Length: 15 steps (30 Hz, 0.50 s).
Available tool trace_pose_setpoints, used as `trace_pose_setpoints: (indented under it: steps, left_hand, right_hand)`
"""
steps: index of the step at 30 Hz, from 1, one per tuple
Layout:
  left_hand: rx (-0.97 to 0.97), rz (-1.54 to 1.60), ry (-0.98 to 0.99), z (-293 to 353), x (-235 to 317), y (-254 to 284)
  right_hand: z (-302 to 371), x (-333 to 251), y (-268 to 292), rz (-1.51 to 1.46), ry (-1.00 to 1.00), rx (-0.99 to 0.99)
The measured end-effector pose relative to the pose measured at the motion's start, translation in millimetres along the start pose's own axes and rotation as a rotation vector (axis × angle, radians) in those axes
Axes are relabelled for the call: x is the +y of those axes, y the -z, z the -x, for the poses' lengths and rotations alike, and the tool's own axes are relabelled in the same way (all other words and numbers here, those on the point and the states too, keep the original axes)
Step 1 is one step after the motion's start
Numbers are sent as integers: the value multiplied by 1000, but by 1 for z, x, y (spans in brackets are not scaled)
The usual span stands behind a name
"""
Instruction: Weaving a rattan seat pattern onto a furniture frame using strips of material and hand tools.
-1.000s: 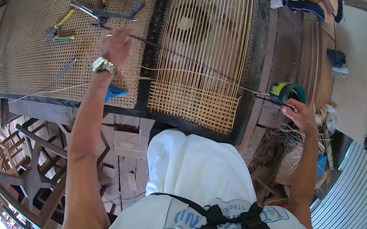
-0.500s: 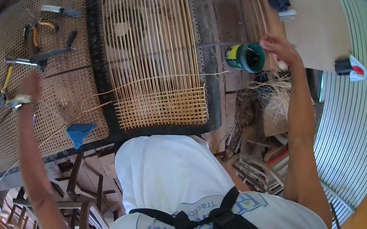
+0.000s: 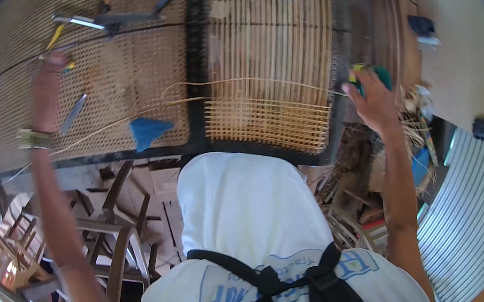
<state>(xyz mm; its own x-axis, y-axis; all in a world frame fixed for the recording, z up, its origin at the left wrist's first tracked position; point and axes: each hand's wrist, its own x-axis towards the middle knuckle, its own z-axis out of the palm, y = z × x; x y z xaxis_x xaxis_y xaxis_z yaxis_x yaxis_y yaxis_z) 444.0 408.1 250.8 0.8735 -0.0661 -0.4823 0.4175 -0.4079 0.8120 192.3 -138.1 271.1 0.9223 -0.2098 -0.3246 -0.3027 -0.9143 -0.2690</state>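
Note:
A panel of pale cane strands [image 3: 272, 24] is strung lengthwise, with a tight woven band [image 3: 269, 121] at its near end. One loose cane strand [image 3: 243, 78] crosses the panel, its right end close to my right thumb. My right hand [image 3: 376, 101] has thumb and fingers apart, in front of a green container [image 3: 382, 77] that it partly hides. Over the finished mesh panel [image 3: 133, 73], my left hand [image 3: 49, 87] is smeared by motion, so its fingers are unclear. Beside it lies a blade [image 3: 74, 114]. A thin dark strip [image 3: 278, 24] runs across both panels.
Knives and pliers [image 3: 121, 19] lie at the far left of the mesh. A blue rag [image 3: 149, 132] sits near its front edge. Wooden chair frames [image 3: 109, 237] stand below left. Cane scraps [image 3: 414, 128] and a pale board [image 3: 460, 38] are at the right.
The view has swung, shifting the panels rightward and upward. My right hand has moved from the container's right side to the loose strand's end. My left hand has moved off the blade, now uncovered.

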Motion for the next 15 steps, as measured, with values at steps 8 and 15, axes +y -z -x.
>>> trace_pose_setpoints:
  steps: [8,15]
  left_hand:
    - [-220,161,-161,73,-115,-161]
    - [-117,-374,-336,106,-99,-182]
  right_hand:
    - [11,-2,-39,-69,-36,-25]
    - [35,63,-40,-181,-38,44]
